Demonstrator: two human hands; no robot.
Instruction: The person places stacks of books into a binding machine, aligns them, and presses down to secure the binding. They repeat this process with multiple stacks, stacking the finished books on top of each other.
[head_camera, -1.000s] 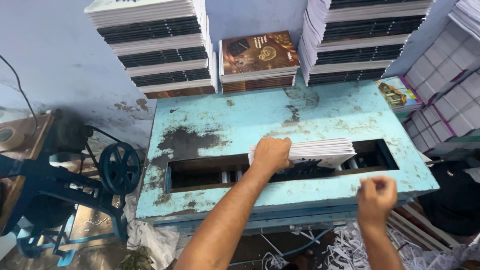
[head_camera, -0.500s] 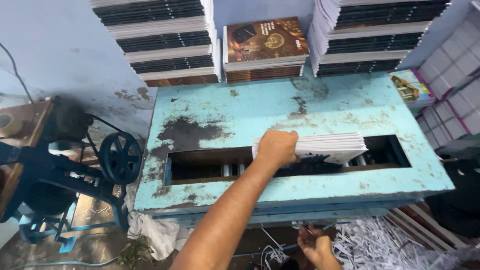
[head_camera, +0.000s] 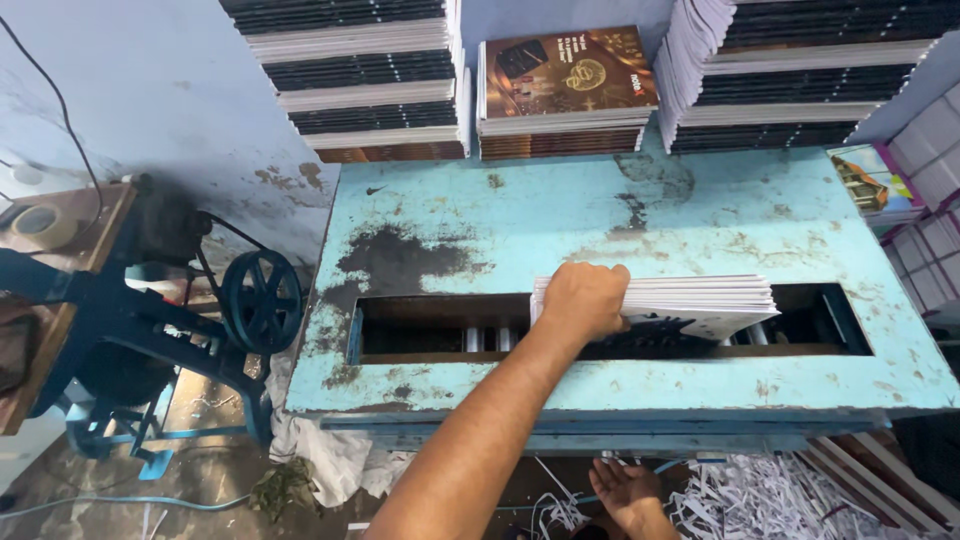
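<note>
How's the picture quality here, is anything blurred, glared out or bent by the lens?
Head view: even, soft daylight, no harsh glare; the left hand on the stack of white sheets is sharp; the teal machine table edges splay outward, a wide-angle effect; the right hand sits in shade under the table, near paper trimmings; the book stacks are cropped at top.

The machine table is pale turquoise, mottled with black grease stains and brown rust spots. The stack of booklets is white along its page edges, with a black-and-white speckled cover showing beneath. Behind, the piled booklets form black and white bands. The top book of the middle pile has a dark brown cover with gold designs. The flywheel is dark blue. The paper shreds are white.
</note>
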